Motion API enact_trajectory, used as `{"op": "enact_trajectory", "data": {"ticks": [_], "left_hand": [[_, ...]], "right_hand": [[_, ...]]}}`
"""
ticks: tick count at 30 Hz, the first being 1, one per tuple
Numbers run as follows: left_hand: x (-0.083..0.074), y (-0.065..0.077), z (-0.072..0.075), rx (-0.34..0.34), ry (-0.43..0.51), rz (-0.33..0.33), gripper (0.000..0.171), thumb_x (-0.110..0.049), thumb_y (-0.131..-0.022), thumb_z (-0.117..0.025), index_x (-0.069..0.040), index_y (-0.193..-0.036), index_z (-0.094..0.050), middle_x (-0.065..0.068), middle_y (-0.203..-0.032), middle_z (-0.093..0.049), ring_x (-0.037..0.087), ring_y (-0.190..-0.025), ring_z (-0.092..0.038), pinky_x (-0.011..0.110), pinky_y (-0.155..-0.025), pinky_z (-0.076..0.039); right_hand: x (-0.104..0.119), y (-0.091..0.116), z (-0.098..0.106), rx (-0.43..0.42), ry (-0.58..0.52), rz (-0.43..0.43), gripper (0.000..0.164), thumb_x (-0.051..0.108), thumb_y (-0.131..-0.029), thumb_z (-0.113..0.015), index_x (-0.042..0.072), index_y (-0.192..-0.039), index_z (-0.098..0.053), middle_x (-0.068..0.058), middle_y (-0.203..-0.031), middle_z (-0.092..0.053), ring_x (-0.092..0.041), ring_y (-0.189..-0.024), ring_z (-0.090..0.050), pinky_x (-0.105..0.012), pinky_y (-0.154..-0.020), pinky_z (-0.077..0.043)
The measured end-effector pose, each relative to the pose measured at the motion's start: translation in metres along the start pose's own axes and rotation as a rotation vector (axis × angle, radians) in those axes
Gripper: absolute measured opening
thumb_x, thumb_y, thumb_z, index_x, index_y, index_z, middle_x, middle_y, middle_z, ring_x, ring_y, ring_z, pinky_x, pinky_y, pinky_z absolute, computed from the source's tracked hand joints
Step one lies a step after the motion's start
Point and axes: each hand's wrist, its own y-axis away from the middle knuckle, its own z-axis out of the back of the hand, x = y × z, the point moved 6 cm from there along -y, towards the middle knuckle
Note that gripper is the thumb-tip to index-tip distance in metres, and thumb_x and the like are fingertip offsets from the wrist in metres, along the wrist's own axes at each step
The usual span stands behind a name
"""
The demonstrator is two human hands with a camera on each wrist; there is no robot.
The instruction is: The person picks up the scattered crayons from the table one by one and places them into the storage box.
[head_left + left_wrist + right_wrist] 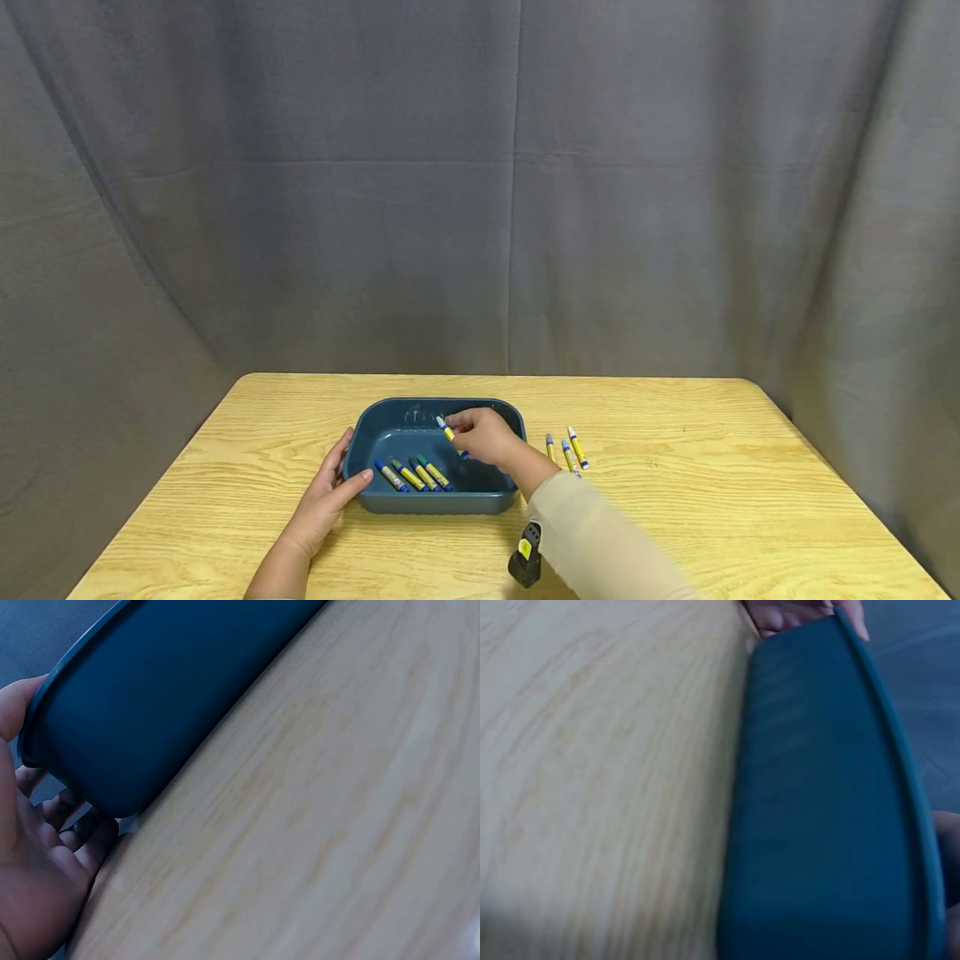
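Observation:
A dark blue rectangular tray (435, 502) sits on the table. My left hand (327, 500) grips its left end, the thumb over the rim and the fingers along the outer wall, which the left wrist view also shows. Inside the tray, at the front left, several crayons (415, 475) in yellow and blue wrappers lie side by side. Over the tray's right half, my right hand (486, 435) pinches a pale-tipped crayon (447, 431) with a yellow and blue wrapper. In the right wrist view the tray wall (825, 787) hides most of that hand.
To the right of the tray, a few more crayons (577, 447) lie on the light wooden table (712, 483), partly near the right forearm. A black device (526, 557) is strapped at the right wrist. Grey curtains (480, 208) hang behind the table and at both sides.

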Motion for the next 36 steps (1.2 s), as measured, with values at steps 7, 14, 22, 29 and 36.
{"op": "enact_trajectory", "data": {"ticks": [7, 14, 22, 29, 36], "left_hand": [[-0.002, -0.001, -0.001, 0.000, -0.005, -0.008, 0.078, -0.021, -0.097, -0.058, -0.017, -0.159, -0.011, 0.020, -0.162, -0.020, 0.040, -0.149, -0.022, 0.001, -0.088, -0.031], [-0.003, -0.002, -0.002, -0.001, 0.004, -0.019, 0.078, -0.019, -0.096, -0.058, -0.016, -0.159, -0.011, 0.022, -0.161, -0.022, 0.040, -0.147, -0.025, 0.001, -0.088, -0.033], [-0.003, -0.001, -0.001, 0.003, -0.001, -0.022, 0.077, -0.019, -0.097, -0.056, -0.016, -0.159, -0.010, 0.021, -0.161, -0.021, 0.040, -0.147, -0.025, 0.001, -0.089, -0.033], [-0.003, 0.000, -0.001, -0.002, 0.001, -0.017, 0.078, -0.018, -0.097, -0.057, -0.015, -0.159, -0.010, 0.021, -0.161, -0.021, 0.039, -0.147, -0.026, 0.002, -0.088, -0.033], [-0.002, 0.000, -0.001, -0.001, 0.013, -0.016, 0.077, -0.016, -0.097, -0.056, -0.015, -0.159, -0.010, 0.021, -0.162, -0.020, 0.039, -0.147, -0.025, 0.001, -0.088, -0.034]], "right_hand": [[-0.003, 0.003, -0.012, 0.059, 0.047, -0.019, 0.037, -0.001, -0.089, -0.059, -0.003, -0.125, -0.064, -0.003, -0.083, -0.054, -0.012, -0.063, -0.044, -0.023, -0.056, -0.042], [-0.006, 0.002, -0.021, 0.091, 0.105, -0.011, 0.034, -0.005, -0.088, -0.060, -0.005, -0.121, -0.066, -0.011, -0.090, -0.064, -0.012, -0.063, -0.043, -0.023, -0.056, -0.038], [-0.008, 0.001, -0.027, 0.112, 0.210, -0.013, 0.031, -0.006, -0.086, -0.064, -0.006, -0.117, -0.068, -0.016, -0.097, -0.072, -0.011, -0.072, -0.050, -0.022, -0.061, -0.041], [-0.007, 0.000, -0.030, 0.120, 0.273, -0.015, 0.033, -0.006, -0.084, -0.064, -0.005, -0.117, -0.069, -0.013, -0.086, -0.072, -0.010, -0.066, -0.048, -0.022, -0.060, -0.040], [-0.006, 0.001, -0.030, 0.112, 0.304, -0.013, 0.032, -0.003, -0.084, -0.066, -0.003, -0.116, -0.070, -0.015, -0.096, -0.074, -0.014, -0.076, -0.059, -0.028, -0.067, -0.048]]}}
